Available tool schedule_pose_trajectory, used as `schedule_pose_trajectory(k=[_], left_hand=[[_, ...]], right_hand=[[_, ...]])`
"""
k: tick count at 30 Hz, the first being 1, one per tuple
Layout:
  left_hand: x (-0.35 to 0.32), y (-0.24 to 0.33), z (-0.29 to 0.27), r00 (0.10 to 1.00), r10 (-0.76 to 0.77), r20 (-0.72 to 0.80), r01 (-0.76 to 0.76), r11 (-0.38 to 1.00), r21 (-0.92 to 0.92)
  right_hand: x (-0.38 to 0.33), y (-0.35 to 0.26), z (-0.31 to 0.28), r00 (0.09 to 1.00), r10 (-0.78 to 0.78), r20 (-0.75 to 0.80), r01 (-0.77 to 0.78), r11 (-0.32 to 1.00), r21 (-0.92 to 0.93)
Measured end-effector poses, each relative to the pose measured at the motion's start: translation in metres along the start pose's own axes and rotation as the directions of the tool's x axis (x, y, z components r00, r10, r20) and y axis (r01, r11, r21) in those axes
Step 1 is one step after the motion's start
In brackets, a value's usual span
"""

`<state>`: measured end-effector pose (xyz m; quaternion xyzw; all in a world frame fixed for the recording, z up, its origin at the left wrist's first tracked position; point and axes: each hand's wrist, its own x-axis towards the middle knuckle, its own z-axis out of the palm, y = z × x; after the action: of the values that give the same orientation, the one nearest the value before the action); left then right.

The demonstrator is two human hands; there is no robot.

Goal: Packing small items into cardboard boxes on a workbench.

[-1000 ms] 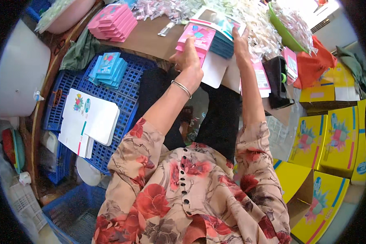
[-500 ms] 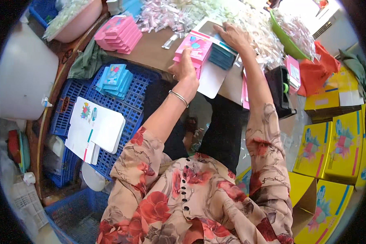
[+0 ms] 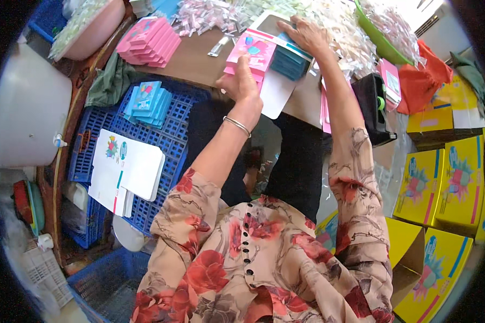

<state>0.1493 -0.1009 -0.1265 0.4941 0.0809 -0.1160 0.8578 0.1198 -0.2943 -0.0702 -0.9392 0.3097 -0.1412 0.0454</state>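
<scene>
My left hand [image 3: 241, 83] grips a small stack of pink packets [image 3: 253, 53], its thumb lying on the top one. Beneath and beside the stack is a white printed card box [image 3: 277, 102], laid unfolded on the table with a red and blue stripe across it. A stack of blue packets [image 3: 289, 63] stands on this box, touching or nearly touching the pink ones. My right hand [image 3: 306, 39] lies over the far end of the blue stack and the box, fingers stretched and apart. What is under its palm is hidden.
Loose clear sachets [image 3: 339, 27] heap across the far table. More pink packets [image 3: 150, 42] are stacked at left. A blue crate [image 3: 180, 116] carries blue packets [image 3: 147, 105] and flat white boxes [image 3: 125, 171]. At right stand a black holder [image 3: 373, 107] and yellow cartons [image 3: 458, 180].
The surroundings sit slightly higher in the picture. My right hand has shifted a little to the left over the box. My left hand still holds the pink packets.
</scene>
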Motion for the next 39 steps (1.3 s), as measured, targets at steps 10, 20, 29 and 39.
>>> schedule_pose_trajectory(k=[10,20,29,39], left_hand=[[-0.019,0.004,0.010,0.990,0.017,-0.141,-0.017,1.000,-0.003],[-0.037,-0.002,0.017,0.972,0.042,-0.233,0.009,0.977,0.215],[-0.039,-0.002,0.017,0.972,0.036,-0.233,0.004,0.986,0.169],[0.065,-0.012,-0.021,0.937,-0.274,0.217,0.276,0.961,0.019]], right_hand=[[0.008,0.001,0.013,0.997,-0.030,-0.068,0.035,0.996,0.080],[0.002,0.002,0.009,1.000,0.016,0.000,-0.016,0.991,0.130],[-0.007,0.009,0.013,0.998,0.008,-0.061,-0.002,0.996,0.093],[-0.019,-0.013,-0.007,0.758,-0.185,-0.625,0.280,0.958,0.056]])
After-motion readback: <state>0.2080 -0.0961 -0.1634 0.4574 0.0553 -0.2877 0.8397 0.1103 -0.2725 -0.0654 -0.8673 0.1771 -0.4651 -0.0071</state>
